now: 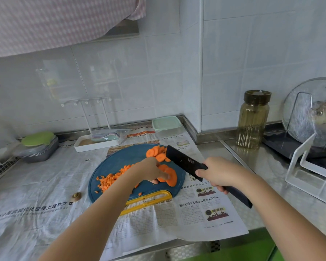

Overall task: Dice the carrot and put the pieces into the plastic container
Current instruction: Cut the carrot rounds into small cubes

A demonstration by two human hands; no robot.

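Observation:
A round blue cutting board [119, 159] with a yellow handle lies on newspaper. Diced carrot [109, 180] is heaped on its left side. Round carrot slices [156, 152] lie at its far edge, and a few overlapping slices [171, 178] sit at its right. My left hand [151, 170] pinches and presses on those near slices. My right hand [217, 173] grips the handle of a black cleaver [183, 160], whose blade is lifted above the board, right of the left hand. The plastic container [167, 125] with a mint-green lid stands behind the board by the wall corner.
A white tray [96, 143] with pastel items stands behind the board. Grey trays with a green lid [37, 146] are at the left. An amber jar [253, 119] and a white rack [309, 166] with a glass lid stand on the right. A small brown cap [76, 195] lies left of the board.

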